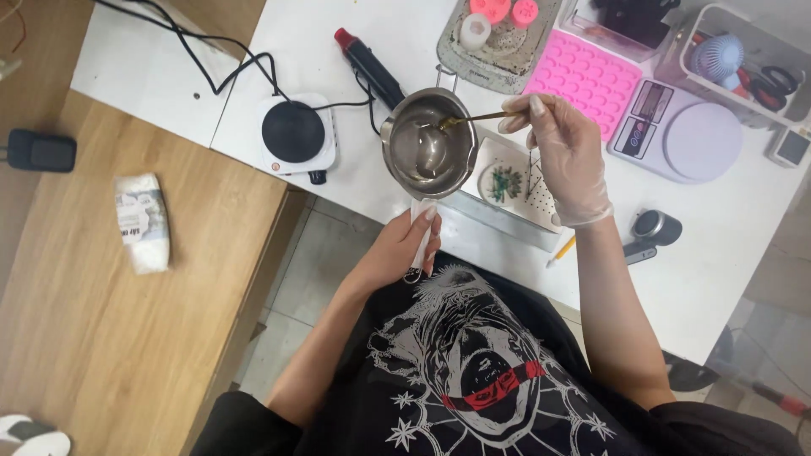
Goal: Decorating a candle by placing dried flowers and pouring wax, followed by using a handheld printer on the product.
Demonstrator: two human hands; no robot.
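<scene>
Small round stainless-steel pouring pot, part-filled with clear liquid, is held above the white table edge by its cloth-wrapped handle in the closed bare left hand, gloved right hand pinched on a thin brass-coloured stirrer; judged rigid, slosh-prone, perhaps hot, best gripped at the handle.

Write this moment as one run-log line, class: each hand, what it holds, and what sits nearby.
left hand: grips pot handle | right hand: gloved, holds gold spoon in steel pot | nearby: hot plate, pink mould, scale

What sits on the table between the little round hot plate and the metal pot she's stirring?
In the head view, only black cords cross the white table between hot plate and pot.
</scene>
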